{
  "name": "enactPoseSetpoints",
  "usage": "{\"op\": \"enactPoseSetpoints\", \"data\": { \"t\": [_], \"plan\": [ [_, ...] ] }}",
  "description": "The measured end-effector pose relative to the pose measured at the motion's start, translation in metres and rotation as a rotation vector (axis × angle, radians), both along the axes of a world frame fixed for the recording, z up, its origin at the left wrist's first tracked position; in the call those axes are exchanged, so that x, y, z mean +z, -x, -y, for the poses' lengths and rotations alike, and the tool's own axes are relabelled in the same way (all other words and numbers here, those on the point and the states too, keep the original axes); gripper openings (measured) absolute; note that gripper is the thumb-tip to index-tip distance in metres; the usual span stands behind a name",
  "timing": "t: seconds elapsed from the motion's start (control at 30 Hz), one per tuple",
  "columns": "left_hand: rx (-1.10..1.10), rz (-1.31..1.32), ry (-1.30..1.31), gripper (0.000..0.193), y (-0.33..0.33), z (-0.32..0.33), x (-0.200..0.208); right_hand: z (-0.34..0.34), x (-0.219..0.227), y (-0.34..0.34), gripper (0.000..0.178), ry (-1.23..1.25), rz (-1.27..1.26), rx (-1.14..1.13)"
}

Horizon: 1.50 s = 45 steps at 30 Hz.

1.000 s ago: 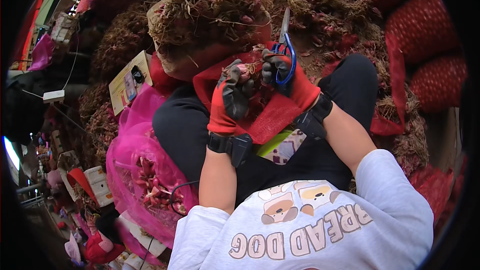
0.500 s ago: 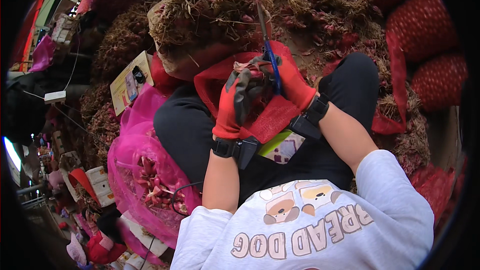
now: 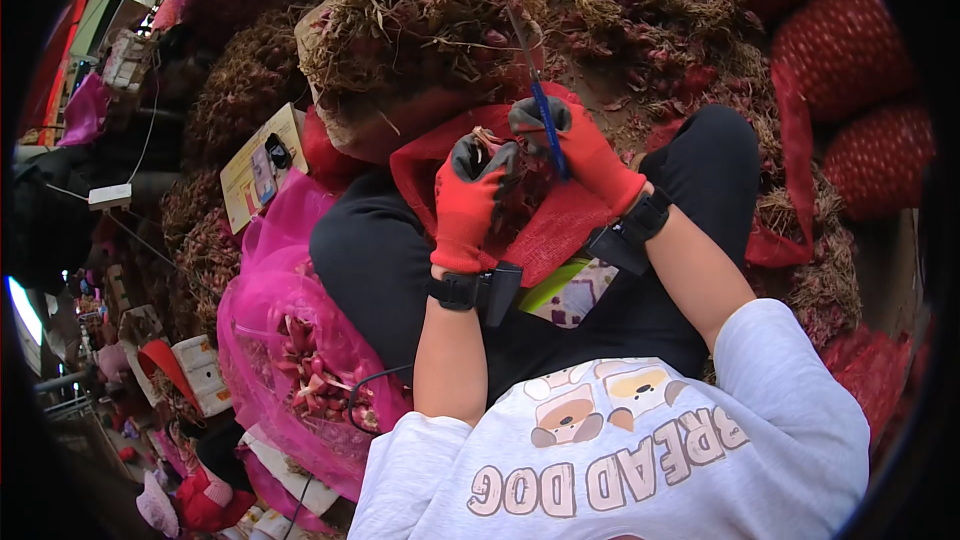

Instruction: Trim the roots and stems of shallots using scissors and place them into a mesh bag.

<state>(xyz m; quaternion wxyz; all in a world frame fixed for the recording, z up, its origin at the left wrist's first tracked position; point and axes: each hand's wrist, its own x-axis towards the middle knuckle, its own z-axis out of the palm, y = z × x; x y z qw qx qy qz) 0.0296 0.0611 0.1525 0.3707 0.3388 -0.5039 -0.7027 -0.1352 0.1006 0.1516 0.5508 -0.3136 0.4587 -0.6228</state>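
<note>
My left hand [image 3: 472,202], in a red glove with a grey palm, is closed around a small shallot [image 3: 486,142]. Only the shallot's pale, dry end shows above the fingers. In my right hand [image 3: 588,152], gloved the same way, is a pair of blue-handled scissors [image 3: 547,130], its long blades pointing away from me and apart from the shallot. Both hands are over a red mesh bag [image 3: 560,232] spread across my lap. Just beyond them stands a heap of shallots with dried stalks [image 3: 410,25].
A pink mesh bag of trimmed shallots [image 3: 310,370] lies by my left leg. Behind it are a yellowish board [image 3: 245,175] and a phone [image 3: 264,175]. More stalky shallots [image 3: 650,35] cover the ground at the far right, beside stacked full red sacks [image 3: 845,45].
My hands have drawn apart, and the left fingers have curled more tightly around the shallot. The scissors have stayed in my right hand, nearly in the same place.
</note>
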Motion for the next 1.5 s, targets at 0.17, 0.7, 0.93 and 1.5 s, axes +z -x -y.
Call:
{"op": "enactPoseSetpoints", "data": {
  "t": [0.17,0.7,0.93,1.5],
  "plan": [
    [-0.073,0.612,0.631,0.042,-0.001,0.0,-0.001,-0.002,0.007,0.009,0.031,0.077,-0.343,0.249],
    [-0.063,0.135,-0.192,0.017,-0.007,0.007,-0.005,-0.002,-0.025,0.015,0.019,-0.099,0.227,0.184],
    [-0.157,0.298,0.301,0.031,0.0,0.005,0.0,-0.002,-0.025,0.011,0.019,-0.104,0.218,0.096],
    [-0.147,0.225,0.269,0.03,0.001,-0.003,0.003,0.003,-0.014,0.007,0.018,0.058,-0.243,0.111]
  ]
}}
